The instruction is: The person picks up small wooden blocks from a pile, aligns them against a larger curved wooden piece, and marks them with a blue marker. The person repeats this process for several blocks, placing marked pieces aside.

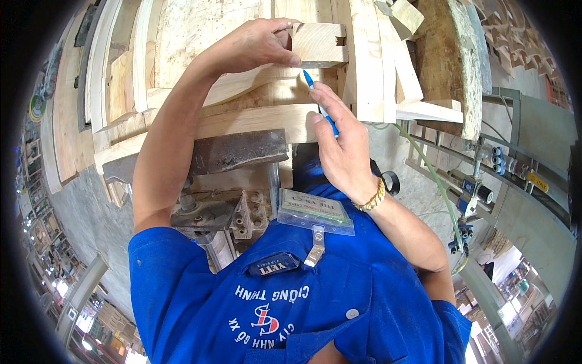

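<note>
My left hand [257,45] reaches across the wooden workpieces and grips the left end of a squared wooden block [318,42], thumb below and fingers above. A small notch shows in the block's right side. Between the fingers and thumb of my right hand [344,142] is a blue pen [308,77]. Its upper end points at the block's lower edge, a little apart from it. A gold bracelet [371,195] circles my right wrist.
A long wooden rail [254,121] lies nearest me, above a dark metal bar [242,151]. Upright boards [370,67] stand right of the block. Metal framing with pneumatic fittings [476,191] and a green hose [433,167] are farther right.
</note>
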Tool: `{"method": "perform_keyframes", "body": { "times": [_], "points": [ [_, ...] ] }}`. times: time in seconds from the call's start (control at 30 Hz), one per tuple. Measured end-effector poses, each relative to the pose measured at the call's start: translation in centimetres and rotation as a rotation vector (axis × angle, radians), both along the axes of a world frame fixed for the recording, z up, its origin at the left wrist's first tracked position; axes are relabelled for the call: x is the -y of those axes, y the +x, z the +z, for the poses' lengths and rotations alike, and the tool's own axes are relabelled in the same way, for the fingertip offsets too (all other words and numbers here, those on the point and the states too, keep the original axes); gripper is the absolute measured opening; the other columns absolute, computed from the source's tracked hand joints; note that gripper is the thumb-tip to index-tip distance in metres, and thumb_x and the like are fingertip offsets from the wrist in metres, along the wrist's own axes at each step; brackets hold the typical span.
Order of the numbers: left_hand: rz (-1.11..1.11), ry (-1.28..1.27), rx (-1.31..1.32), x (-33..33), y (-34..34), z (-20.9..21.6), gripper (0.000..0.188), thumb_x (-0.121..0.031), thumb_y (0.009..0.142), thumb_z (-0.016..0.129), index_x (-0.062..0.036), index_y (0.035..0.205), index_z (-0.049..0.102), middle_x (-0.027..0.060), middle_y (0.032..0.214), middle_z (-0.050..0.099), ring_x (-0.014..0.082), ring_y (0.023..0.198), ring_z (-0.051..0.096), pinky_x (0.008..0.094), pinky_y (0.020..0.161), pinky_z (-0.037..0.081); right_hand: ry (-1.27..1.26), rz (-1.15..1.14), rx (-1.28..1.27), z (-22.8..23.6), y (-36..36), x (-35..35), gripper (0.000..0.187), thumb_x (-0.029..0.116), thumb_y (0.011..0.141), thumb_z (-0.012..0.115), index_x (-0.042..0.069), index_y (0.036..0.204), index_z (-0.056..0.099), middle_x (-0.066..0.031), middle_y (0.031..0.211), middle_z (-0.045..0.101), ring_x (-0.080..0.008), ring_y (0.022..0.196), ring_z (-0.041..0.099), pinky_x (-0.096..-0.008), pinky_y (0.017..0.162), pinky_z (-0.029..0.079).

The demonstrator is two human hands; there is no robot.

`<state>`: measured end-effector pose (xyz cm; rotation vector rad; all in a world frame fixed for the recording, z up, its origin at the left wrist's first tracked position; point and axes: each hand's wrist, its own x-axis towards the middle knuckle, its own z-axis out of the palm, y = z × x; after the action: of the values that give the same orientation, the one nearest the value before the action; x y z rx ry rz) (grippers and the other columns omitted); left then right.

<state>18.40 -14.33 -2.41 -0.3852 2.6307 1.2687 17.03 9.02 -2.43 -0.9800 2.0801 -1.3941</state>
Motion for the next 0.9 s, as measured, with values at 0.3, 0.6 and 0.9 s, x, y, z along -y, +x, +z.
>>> {"method": "perform_keyframes", "body": {
  "times": [0.3, 0.6, 0.9],
  "points": [
    [0.001, 0.042, -0.013, -0.1, 0.1, 0.3, 0.062, -0.019, 0.079, 0.074, -0.002, 0.133, 0.049, -0.0063, 0.061, 0.042, 0.0058, 0.056, 0.041, 0.023, 0.054, 0.033, -0.025, -0.027, 0.023, 0.7, 0.1, 0.3, 0.035, 0.007, 0.088, 0.049, -0.009, 0.119, 0.052, -0.0269, 0.127, 0.052, -0.0393, 0.119, 0.052, -0.0397, 0.102, 0.04],
    [-0.031, 0.013, -0.003, 0.1, -0.1, 0.6, 0.063, -0.02, 0.078, 0.075, -0.0003, 0.133, 0.05, -0.005, 0.061, 0.044, 0.0071, 0.057, 0.042, 0.0232, 0.053, 0.034, 0.013, -0.03, 0.048, 0.6, 0.0, 0.2, 0.036, 0.008, 0.088, 0.05, -0.009, 0.12, 0.052, -0.0271, 0.127, 0.053, -0.0378, 0.119, 0.052, -0.039, 0.102, 0.04],
    [-0.045, -0.035, -0.029, 0.5, -0.3, -0.7, 0.058, -0.024, 0.077, 0.076, 0.0007, 0.125, 0.055, -0.0028, 0.062, 0.048, 0.0084, 0.055, 0.045, 0.0217, 0.05, 0.035, 0.033, -0.016, 0.022, 0.7, -0.2, 0.5, 0.037, 0.008, 0.088, 0.049, -0.01, 0.12, 0.052, -0.0281, 0.127, 0.053, -0.0389, 0.119, 0.052, -0.0397, 0.102, 0.04]
  ]
}}
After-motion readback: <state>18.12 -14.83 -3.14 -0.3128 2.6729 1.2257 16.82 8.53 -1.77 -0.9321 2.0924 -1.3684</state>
